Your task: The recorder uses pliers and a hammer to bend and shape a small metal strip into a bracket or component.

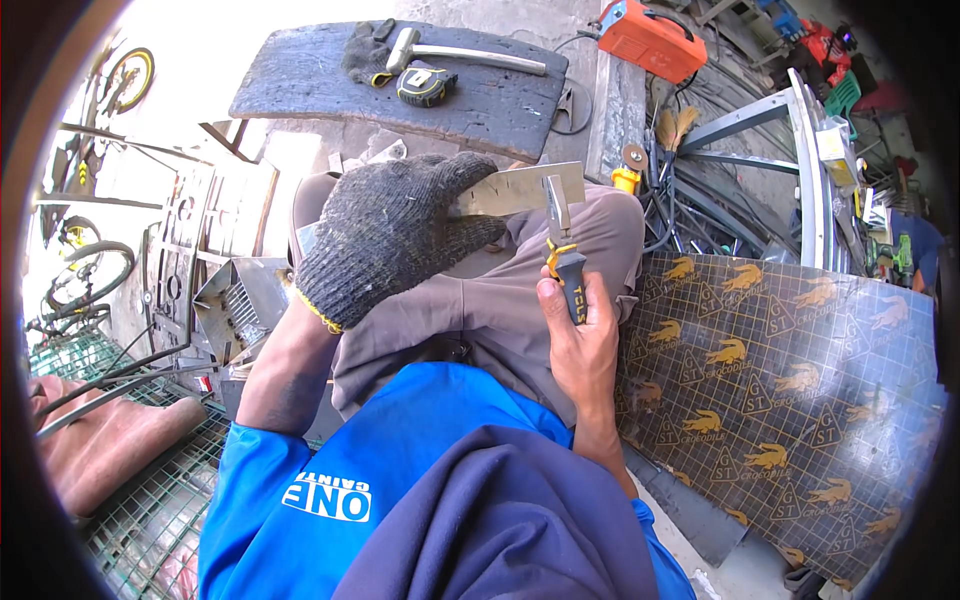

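My left hand [385, 230], in a dark knitted glove with a yellow cuff edge, grips a flat metal strip [525, 190] between thumb and fingers. The strip sticks out to the right above my lap. My bare right hand [583, 345] is closed around pliers [566, 262] with dark grey and yellow handles. Their jaws point away from me and overlap the strip near its right end. Whether they are clamped on it, I cannot tell. The part of the strip inside the glove is hidden.
A dark wooden bench [300, 75] ahead carries a hammer [480, 55], a tape measure [425, 86] and a glove [367, 52]. An orange machine [652, 40] stands beyond it at right. A patterned board [780, 400] lies right of me; metal frames [190, 230] stand left.
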Motion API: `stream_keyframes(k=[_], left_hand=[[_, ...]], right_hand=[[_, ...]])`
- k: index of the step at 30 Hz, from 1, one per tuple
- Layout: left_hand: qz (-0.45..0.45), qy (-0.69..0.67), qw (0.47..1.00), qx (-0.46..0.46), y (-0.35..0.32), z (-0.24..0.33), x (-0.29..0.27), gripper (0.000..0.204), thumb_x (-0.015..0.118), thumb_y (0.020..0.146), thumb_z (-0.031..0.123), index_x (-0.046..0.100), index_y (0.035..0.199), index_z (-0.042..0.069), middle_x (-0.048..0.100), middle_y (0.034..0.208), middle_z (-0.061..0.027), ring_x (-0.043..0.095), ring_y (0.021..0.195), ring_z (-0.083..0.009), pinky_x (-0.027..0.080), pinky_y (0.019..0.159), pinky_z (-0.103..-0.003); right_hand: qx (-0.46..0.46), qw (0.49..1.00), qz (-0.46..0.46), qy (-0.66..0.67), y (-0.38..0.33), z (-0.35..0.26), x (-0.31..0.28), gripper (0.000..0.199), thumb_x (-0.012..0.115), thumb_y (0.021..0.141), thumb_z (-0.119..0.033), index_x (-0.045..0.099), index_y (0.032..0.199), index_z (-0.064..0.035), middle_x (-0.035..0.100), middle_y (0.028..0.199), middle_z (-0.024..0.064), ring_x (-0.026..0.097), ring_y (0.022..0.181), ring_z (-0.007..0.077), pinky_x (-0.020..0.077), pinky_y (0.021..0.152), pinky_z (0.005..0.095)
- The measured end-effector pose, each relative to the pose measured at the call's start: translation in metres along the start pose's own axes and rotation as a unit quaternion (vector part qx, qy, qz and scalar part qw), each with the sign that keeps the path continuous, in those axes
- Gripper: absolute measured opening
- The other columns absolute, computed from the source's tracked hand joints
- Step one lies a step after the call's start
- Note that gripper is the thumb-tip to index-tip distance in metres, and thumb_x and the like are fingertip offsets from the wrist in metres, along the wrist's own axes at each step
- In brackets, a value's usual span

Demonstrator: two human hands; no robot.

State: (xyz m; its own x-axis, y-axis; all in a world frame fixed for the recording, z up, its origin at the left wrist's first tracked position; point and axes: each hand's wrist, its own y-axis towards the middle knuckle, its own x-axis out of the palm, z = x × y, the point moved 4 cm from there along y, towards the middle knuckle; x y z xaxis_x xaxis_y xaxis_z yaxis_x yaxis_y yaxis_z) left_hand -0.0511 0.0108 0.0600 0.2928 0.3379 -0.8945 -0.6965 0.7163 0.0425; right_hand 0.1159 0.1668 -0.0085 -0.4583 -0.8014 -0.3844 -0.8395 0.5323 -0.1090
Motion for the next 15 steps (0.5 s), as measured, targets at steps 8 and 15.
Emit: stream_keyframes(k=[8, 15], left_hand=[[-0.017, 0.011, 1.0, -0.021, -0.001, -0.001, -0.001, 0.051, 0.079, 0.081, 0.045, 0.07, 0.123, 0.017, 0.074, 0.098, -0.0126, 0.072, 0.087, -0.0349, 0.057, 0.073, -0.046], [-0.028, -0.026, 0.999, -0.025, -0.004, -0.007, 0.003, 0.052, 0.079, 0.081, 0.046, 0.07, 0.123, 0.016, 0.074, 0.098, -0.0129, 0.073, 0.086, -0.0339, 0.057, 0.073, -0.044]], right_hand=[[0.0, 1.0, -0.008, -0.011, -0.001, -0.001, 0.0, 0.034, 0.07, 0.099, -0.035, 0.064, 0.102, -0.0021, 0.057, 0.07, 0.0055, 0.052, 0.063, 0.0133, 0.0434, 0.06, 0.0343], [0.026, 0.992, -0.013, 0.119, 0.002, 0.007, 0.01, 0.028, 0.068, 0.1, -0.032, 0.063, 0.103, -0.004, 0.067, 0.085, 0.0048, 0.061, 0.076, 0.0111, 0.0489, 0.071, 0.0299]])
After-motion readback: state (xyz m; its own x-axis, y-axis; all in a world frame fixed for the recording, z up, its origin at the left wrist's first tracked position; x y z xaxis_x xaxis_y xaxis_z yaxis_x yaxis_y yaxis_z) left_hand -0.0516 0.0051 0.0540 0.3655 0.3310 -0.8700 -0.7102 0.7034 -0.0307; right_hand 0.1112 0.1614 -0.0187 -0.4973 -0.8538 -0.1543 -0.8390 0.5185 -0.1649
